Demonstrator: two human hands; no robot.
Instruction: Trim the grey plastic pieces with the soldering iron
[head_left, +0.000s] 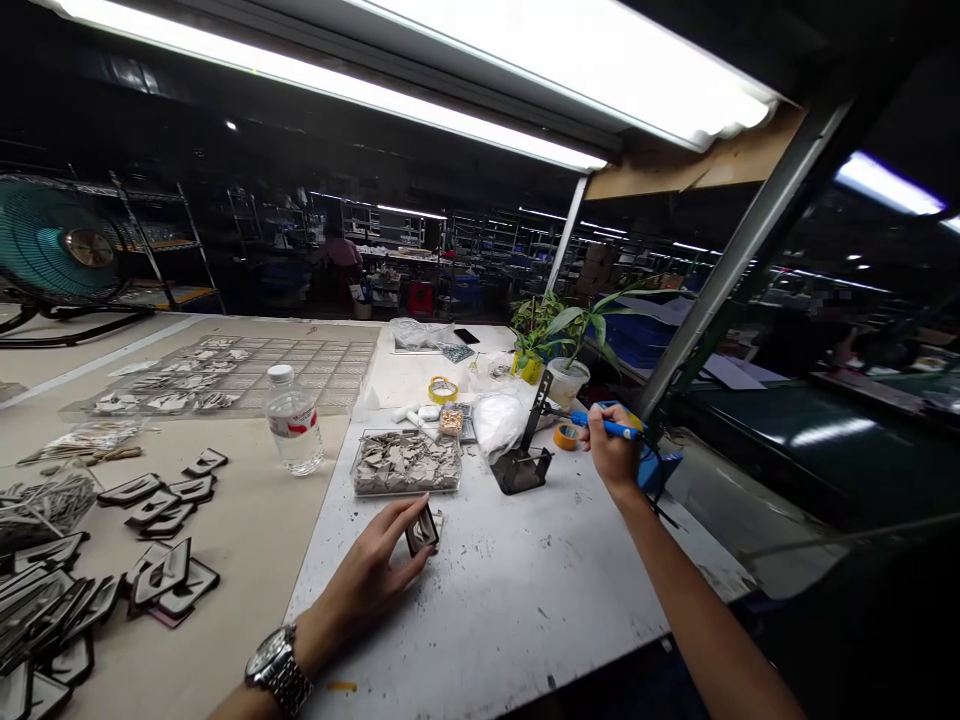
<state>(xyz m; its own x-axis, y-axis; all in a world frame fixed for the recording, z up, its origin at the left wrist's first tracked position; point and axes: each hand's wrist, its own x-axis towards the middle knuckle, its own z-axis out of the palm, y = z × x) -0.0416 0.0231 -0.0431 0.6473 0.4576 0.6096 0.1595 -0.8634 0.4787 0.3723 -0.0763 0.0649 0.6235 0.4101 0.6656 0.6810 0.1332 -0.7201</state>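
Observation:
My left hand (371,560) pinches a small dark-rimmed frame piece (423,532) with a pale inside, tilted up on the white worktop (495,600). My right hand (615,455) is closed round the blue handle of a soldering iron (581,418). The iron's front end points left, at the upright of a black metal stand (534,415); whether it touches the stand I cannot tell. Just beyond my left hand lies a clear tray (409,485) of grey-white chips. Similar dark-rimmed pieces (172,580) lie in loose piles at the left.
A water bottle (295,430) stands left of the tray. Yellow tape rolls (442,390), a white plastic bag (499,425) and potted plants (566,375) sit at the back. A fan (67,240) is far left. A metal post (720,260) slants up at the right.

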